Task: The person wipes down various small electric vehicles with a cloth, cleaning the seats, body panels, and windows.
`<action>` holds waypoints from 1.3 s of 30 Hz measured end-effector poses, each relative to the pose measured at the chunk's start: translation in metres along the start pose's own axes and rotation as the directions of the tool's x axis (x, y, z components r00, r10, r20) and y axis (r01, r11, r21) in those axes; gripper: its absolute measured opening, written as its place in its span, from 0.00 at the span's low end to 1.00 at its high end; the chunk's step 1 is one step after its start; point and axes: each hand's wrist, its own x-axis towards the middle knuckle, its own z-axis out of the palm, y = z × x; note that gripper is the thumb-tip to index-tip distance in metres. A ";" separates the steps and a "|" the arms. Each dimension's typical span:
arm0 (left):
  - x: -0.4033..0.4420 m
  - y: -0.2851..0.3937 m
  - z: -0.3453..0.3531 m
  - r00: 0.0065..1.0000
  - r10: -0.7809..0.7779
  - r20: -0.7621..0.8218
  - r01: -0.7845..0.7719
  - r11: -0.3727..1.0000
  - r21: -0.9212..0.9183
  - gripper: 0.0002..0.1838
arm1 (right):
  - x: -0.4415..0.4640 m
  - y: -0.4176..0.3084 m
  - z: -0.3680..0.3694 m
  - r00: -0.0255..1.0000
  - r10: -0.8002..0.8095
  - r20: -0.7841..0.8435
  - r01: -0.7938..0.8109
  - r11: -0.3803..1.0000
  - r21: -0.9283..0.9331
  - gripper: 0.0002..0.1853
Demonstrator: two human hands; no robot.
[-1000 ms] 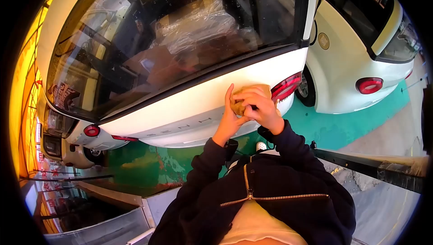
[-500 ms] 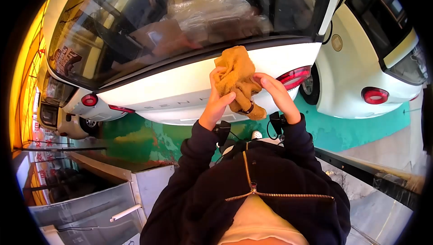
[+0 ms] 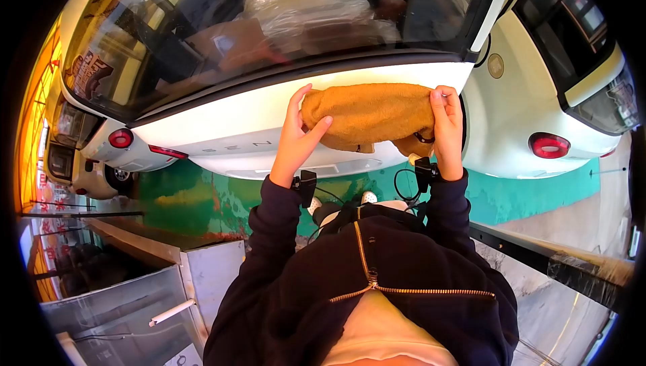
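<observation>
Left fingers (image 3: 295, 102), spread, hold brown cloth (image 3: 377, 111); right fingers (image 3: 438, 105) pinch it.

The brown cloth (image 3: 373, 113) hides part of the near white car (image 3: 222, 120). Its rear window (image 3: 202, 36) runs past the top edge, and the round badge (image 3: 496, 65) at right is too small to read.
</observation>
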 end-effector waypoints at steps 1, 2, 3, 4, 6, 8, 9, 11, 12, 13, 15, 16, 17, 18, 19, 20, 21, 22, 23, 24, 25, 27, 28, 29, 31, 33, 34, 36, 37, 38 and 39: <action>0.001 -0.001 0.000 1.000 0.015 -0.016 -0.014 0.999 0.038 0.37 | -0.001 -0.004 -0.001 0.999 -0.029 -0.023 0.029 0.999 -0.026 0.06; 0.001 -0.002 -0.004 1.000 0.015 -0.018 -0.014 0.999 0.036 0.37 | 0.000 -0.006 -0.001 0.998 -0.060 -0.033 0.057 0.995 -0.087 0.06; 0.001 -0.001 -0.011 0.997 -0.061 -0.049 0.069 0.980 0.185 0.39 | 0.000 -0.009 -0.002 0.998 -0.059 -0.032 0.056 0.994 -0.089 0.06; 0.000 0.000 -0.014 0.987 -0.134 -0.090 0.156 0.932 0.326 0.41 | 0.000 -0.012 -0.005 0.998 -0.065 0.002 0.065 0.988 -0.144 0.06; -0.003 0.005 -0.016 0.981 -0.144 -0.130 0.154 0.986 0.066 0.41 | -0.002 -0.011 -0.009 0.999 -0.019 0.032 0.024 0.983 -0.182 0.06; -0.005 0.010 -0.015 0.976 -0.104 -0.190 0.068 0.980 -0.188 0.42 | -0.004 -0.002 -0.018 0.990 0.101 0.101 -0.076 0.972 -0.223 0.05; -0.007 0.013 -0.010 0.976 -0.099 -0.194 0.062 0.980 -0.191 0.42 | -0.007 0.005 -0.020 0.962 0.221 0.163 -0.172 0.947 -0.271 0.05; -0.009 0.022 0.004 0.972 -0.006 -0.234 -0.047 0.974 -0.221 0.43 | -0.020 0.009 -0.014 0.886 0.362 0.290 -0.210 0.870 -0.446 0.10; -0.010 0.019 0.005 0.979 -0.033 -0.200 -0.028 0.955 -0.296 0.45 | -0.028 0.014 -0.009 0.873 0.353 0.336 -0.179 0.874 -0.452 0.12; -0.010 0.016 0.006 0.977 -0.031 -0.209 -0.033 0.955 -0.296 0.45 | -0.035 0.020 -0.005 0.858 0.344 0.381 -0.150 0.878 -0.454 0.14; -0.012 0.012 0.011 0.989 -0.016 -0.145 -0.036 0.936 -0.349 0.48 | -0.042 0.023 -0.003 0.740 0.389 0.548 -0.062 0.852 -0.520 0.20; -0.012 0.012 0.013 0.989 0.004 -0.145 -0.050 0.946 -0.320 0.48 | -0.041 0.030 -0.005 0.633 0.456 0.625 -0.105 0.851 -0.514 0.25; -0.014 0.012 0.016 0.989 -0.001 -0.147 -0.047 0.946 -0.322 0.48 | -0.040 0.032 -0.008 0.630 0.460 0.625 -0.108 0.850 -0.516 0.25; -0.015 0.012 0.018 0.990 0.009 -0.141 -0.053 0.947 -0.315 0.45 | -0.038 0.027 -0.007 0.627 0.452 0.634 -0.019 0.823 -0.568 0.26; -0.017 0.012 0.021 0.991 0.019 -0.133 -0.059 0.949 -0.309 0.43 | -0.036 0.025 -0.005 0.623 0.444 0.643 0.073 0.786 -0.613 0.28; -0.018 0.012 0.023 0.992 -0.006 -0.126 -0.036 0.945 -0.324 0.38 | -0.033 0.026 -0.002 0.715 0.419 0.559 0.059 0.761 -0.646 0.30; -0.019 0.007 0.024 0.992 -0.011 -0.126 -0.031 0.945 -0.326 0.38 | -0.031 0.025 0.003 0.714 0.423 0.558 0.055 0.760 -0.647 0.30; -0.019 0.001 0.025 0.992 0.041 -0.120 -0.077 0.949 -0.306 0.37 | -0.029 0.023 0.008 0.796 0.290 0.531 0.085 0.815 -0.573 0.31; -0.021 -0.005 0.025 0.990 0.091 -0.112 -0.120 0.950 -0.287 0.35 | -0.028 0.020 0.014 0.862 0.155 0.482 0.124 0.858 -0.498 0.31; -0.023 -0.004 0.027 0.990 0.085 -0.110 -0.113 0.951 -0.287 0.35 | -0.026 0.012 0.022 0.855 0.161 0.493 0.099 0.882 -0.460 0.33; -0.023 -0.002 0.028 0.992 0.072 -0.107 -0.101 0.948 -0.301 0.34 | -0.024 0.010 0.027 0.856 0.163 0.491 0.095 0.884 -0.459 0.33; -0.024 -0.002 0.025 0.993 0.058 -0.106 -0.088 0.948 -0.305 0.33 | -0.019 0.010 0.037 0.843 0.101 0.529 0.177 0.875 -0.450 0.32; -0.024 -0.003 0.023 0.991 0.100 -0.093 -0.123 0.950 -0.286 0.32 | -0.017 0.013 0.039 0.836 0.073 0.544 0.257 0.823 -0.506 0.28; -0.025 -0.004 0.021 0.987 0.142 -0.079 -0.158 0.950 -0.267 0.31 | -0.018 0.013 0.040 0.834 0.075 0.546 0.254 0.827 -0.501 0.28; -0.026 0.001 0.016 0.986 0.152 -0.062 -0.163 0.947 -0.275 0.33 | -0.017 0.011 0.040 0.812 0.277 0.514 0.108 0.793 -0.599 0.24; -0.028 0.004 0.011 0.986 0.162 -0.045 -0.168 0.944 -0.286 0.34 | -0.023 0.010 0.039 0.822 0.268 0.503 0.099 0.802 -0.589 0.18; -0.029 0.004 0.008 0.986 0.156 -0.055 -0.165 0.950 -0.265 0.38 | -0.024 0.014 0.033 0.815 0.237 0.529 0.120 0.825 -0.553 0.15; -0.030 0.006 0.007 0.987 0.148 -0.063 -0.159 0.957 -0.243 0.43 | -0.031 0.015 0.032 0.801 0.033 0.598 0.222 0.911 -0.347 0.09; -0.031 0.009 0.009 0.984 0.150 -0.097 -0.172 0.947 -0.273 0.46 | -0.033 0.014 0.033 0.802 0.035 0.596 0.219 0.912 -0.347 0.09; -0.031 0.010 0.012 0.980 0.151 -0.129 -0.184 0.935 -0.304 0.49 | -0.035 0.012 0.033 0.763 0.013 0.646 0.222 0.934 -0.281 0.12; -0.032 0.011 0.014 0.981 0.148 -0.124 -0.179 0.935 -0.306 0.49 | -0.036 0.009 0.034 0.723 -0.013 0.691 0.222 0.951 -0.215 0.15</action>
